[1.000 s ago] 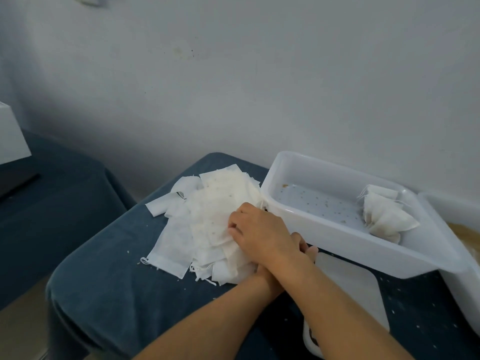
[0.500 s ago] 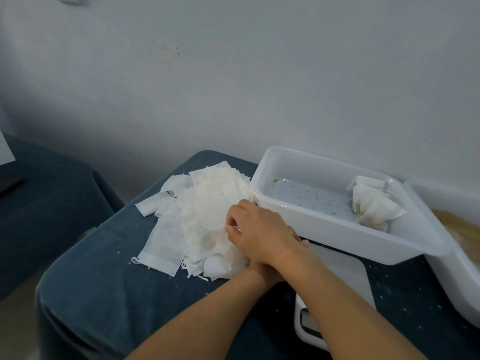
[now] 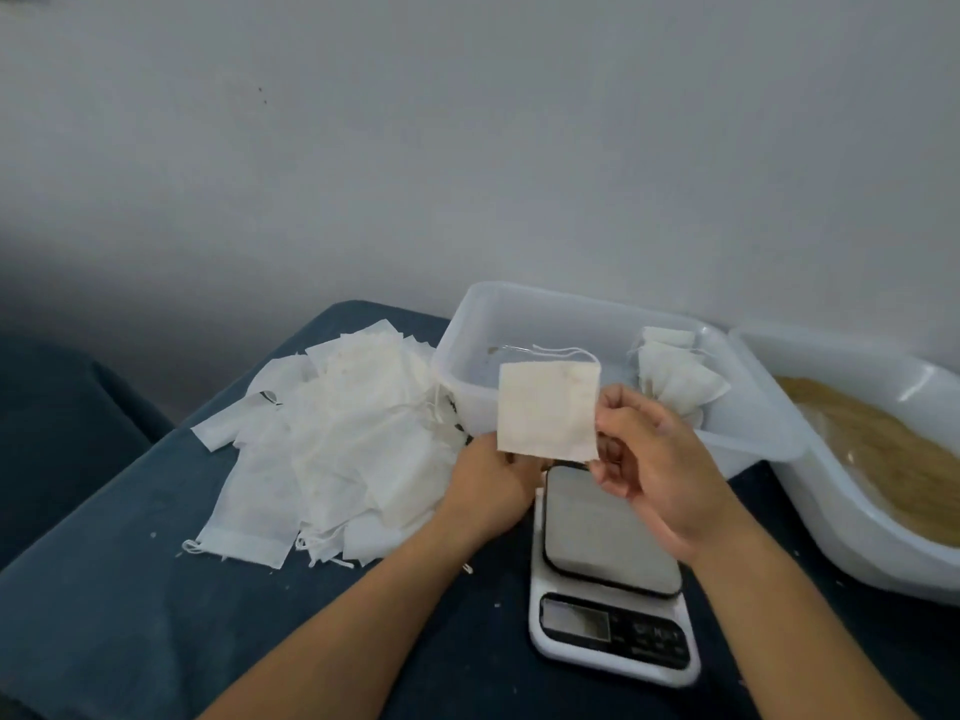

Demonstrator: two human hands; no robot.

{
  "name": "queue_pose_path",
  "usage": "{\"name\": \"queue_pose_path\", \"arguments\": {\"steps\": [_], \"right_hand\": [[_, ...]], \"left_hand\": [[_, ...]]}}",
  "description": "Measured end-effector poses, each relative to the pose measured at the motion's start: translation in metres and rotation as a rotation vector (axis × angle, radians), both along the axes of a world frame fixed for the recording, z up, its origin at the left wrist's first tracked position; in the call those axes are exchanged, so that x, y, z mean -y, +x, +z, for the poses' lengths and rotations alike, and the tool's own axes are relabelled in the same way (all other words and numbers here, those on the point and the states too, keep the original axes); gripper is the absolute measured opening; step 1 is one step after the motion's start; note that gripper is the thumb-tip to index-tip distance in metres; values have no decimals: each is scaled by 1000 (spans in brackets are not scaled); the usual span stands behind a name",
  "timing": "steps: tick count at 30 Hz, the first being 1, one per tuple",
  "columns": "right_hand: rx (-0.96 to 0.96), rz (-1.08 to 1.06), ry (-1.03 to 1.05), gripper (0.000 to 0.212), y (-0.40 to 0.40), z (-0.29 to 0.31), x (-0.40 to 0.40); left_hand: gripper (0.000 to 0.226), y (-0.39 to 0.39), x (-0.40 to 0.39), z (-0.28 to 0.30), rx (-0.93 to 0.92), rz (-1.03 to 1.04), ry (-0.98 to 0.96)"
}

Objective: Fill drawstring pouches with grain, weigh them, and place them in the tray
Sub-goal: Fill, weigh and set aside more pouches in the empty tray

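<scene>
My right hand (image 3: 652, 459) pinches the right edge of one flat, empty white drawstring pouch (image 3: 545, 407), held upright above the scale (image 3: 608, 574). My left hand (image 3: 491, 485) is under the pouch's lower left corner, its fingers hidden behind the pouch. A heap of empty pouches (image 3: 337, 449) lies on the blue table to the left. The clear tray (image 3: 467, 366) behind holds a few filled pouches (image 3: 675, 379) at its right end. A white tub (image 3: 810, 501) of brown grain (image 3: 883, 459) stands at the right.
The blue cloth-covered table (image 3: 130, 615) drops off at its left edge, with a second dark surface (image 3: 52, 433) lower left. A pale wall rises right behind the tray and tub. Stray grains dot the cloth near the scale.
Both hands have left the heap of pouches and moved right. One pouch was lifted out and is now held up over the scale. The view has shifted right, showing the scale and grain tub.
</scene>
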State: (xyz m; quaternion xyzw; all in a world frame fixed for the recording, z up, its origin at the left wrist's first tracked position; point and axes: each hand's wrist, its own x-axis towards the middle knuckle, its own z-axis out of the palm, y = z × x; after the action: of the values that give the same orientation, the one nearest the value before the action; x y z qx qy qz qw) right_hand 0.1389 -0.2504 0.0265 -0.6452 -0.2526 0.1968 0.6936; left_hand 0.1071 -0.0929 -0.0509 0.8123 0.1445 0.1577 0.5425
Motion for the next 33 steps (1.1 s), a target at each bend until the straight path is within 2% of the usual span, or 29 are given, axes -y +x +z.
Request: {"name": "queue_pose_path", "arguments": {"steps": [2,5,7,8,10,12,19,24,29,31,33], "right_hand": [[64,-131,25,18,4,-4,20],[251,-297,22,17,3,-17,36],[381,-354,-18,12,0,-28,37],[437,-356,-56,11,-2,-33,35],[521,-300,-142,13,-7,-42,32],[541,-234,-191,15,-10,-46,31],[437,-191,-199,18,-8,-48,33],[352,-342,-207,33,-6,-50,35],[594,-390,-360,10,-6,-50,38],[802,-470,-271,8,-8,-46,40],[959,-439,-149,7,-9,-42,44]], "left_hand": [[39,-6,-1,5,103,161,51],[44,-16,6,14,463,299,22],[35,-24,13,21,628,187,58],[31,-26,16,23,651,78,112],[29,-28,23,23,568,-138,240],[30,-27,30,22,448,-227,339],[25,-22,28,17,434,-172,452],[24,-20,23,21,375,12,557],[20,-23,18,23,350,-2,668],[20,-23,16,24,321,-15,682],[21,-24,14,25,302,-39,693]]}}
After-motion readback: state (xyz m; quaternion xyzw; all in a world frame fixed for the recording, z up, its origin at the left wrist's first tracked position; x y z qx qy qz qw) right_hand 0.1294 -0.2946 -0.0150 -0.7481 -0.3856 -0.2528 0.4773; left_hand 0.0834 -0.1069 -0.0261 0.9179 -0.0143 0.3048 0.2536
